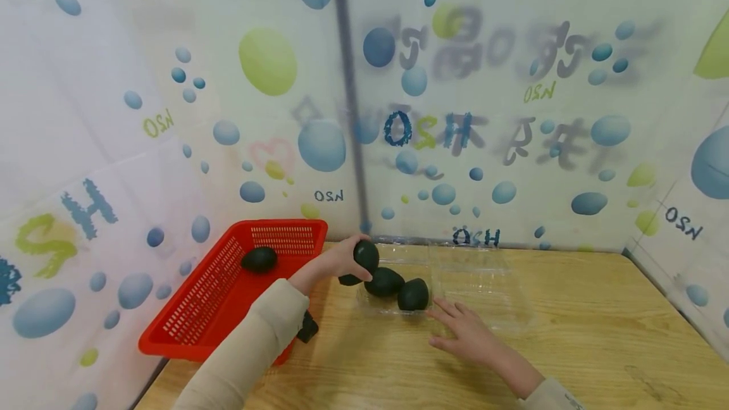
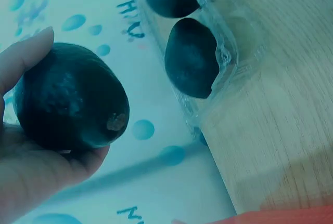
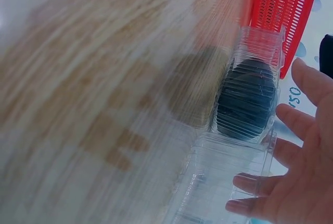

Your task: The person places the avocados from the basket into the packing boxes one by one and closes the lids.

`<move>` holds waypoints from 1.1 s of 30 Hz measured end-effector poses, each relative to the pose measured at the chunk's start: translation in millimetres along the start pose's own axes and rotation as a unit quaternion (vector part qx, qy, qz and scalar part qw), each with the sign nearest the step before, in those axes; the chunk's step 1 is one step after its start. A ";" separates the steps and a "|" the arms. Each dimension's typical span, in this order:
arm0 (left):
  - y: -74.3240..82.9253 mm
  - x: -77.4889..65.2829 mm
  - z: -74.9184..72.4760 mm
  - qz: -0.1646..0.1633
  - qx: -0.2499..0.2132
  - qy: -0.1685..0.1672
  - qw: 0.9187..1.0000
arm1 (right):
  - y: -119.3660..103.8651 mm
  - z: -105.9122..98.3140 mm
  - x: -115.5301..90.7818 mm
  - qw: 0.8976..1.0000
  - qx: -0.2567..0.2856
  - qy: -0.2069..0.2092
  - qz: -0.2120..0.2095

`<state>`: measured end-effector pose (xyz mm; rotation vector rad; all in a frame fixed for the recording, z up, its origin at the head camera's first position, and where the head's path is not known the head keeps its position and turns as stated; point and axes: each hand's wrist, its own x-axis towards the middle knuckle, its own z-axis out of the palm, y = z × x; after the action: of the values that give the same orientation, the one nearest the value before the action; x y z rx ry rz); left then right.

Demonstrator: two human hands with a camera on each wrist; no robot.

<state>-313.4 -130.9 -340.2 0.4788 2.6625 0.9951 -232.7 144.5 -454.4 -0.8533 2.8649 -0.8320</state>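
Note:
My left hand (image 1: 339,260) grips a dark green avocado (image 1: 366,255) above the left half of a clear plastic clamshell box (image 1: 401,253). Its stem end (image 2: 116,122) faces the left wrist camera. Inside that half lie two more avocados, one in the middle (image 1: 384,282) and one at the near right corner (image 1: 413,295). Partly hidden under my left hand is another dark shape (image 1: 350,279), too covered to tell. My right hand (image 1: 464,331) has its fingers spread at the box's near edge; whether they touch it I cannot tell.
A red perforated plastic basket (image 1: 228,328) stands left, holding an avocado (image 1: 259,259). The box's clear lid (image 1: 484,271) lies opened out to the right. A small black object (image 1: 307,328) shows beside my left sleeve. Behind the wooden table (image 1: 598,334) hangs a patterned curtain (image 1: 512,81).

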 end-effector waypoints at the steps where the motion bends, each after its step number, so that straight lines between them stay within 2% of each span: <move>1: 1.3 1.1 2.4 0.003 0.003 -0.012 1.000 | 0.1 0.2 -0.1 1.000 0.001 0.000 0.000; 6: 5.4 5.7 14.1 0.026 0.056 -0.060 0.996 | 0.0 0.9 -0.4 1.000 0.007 -0.002 0.004; 11: 6.7 9.8 25.5 0.067 0.120 -0.083 0.987 | -0.8 0.8 -1.2 1.000 0.012 -0.003 0.008; 16: 4.5 16.6 39.0 0.076 0.173 -0.106 0.976 | 0.4 1.6 -0.7 1.000 0.011 -0.003 0.008; 23: -3.5 28.0 54.7 0.087 0.233 -0.118 0.961 | 0.9 1.7 -1.0 1.000 -0.003 -0.004 0.002; 28: -7.0 29.4 61.8 0.075 0.281 -0.118 0.949 | 0.7 1.6 -2.3 1.000 -0.003 0.001 -0.006; 33: -5.0 26.3 68.2 0.077 0.288 -0.106 0.949 | 3.1 3.3 -1.8 1.000 0.003 0.017 -0.016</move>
<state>-314.6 -84.3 -396.7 0.8646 2.7100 0.1540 -232.1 146.0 -459.1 -0.8959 2.8827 -0.8672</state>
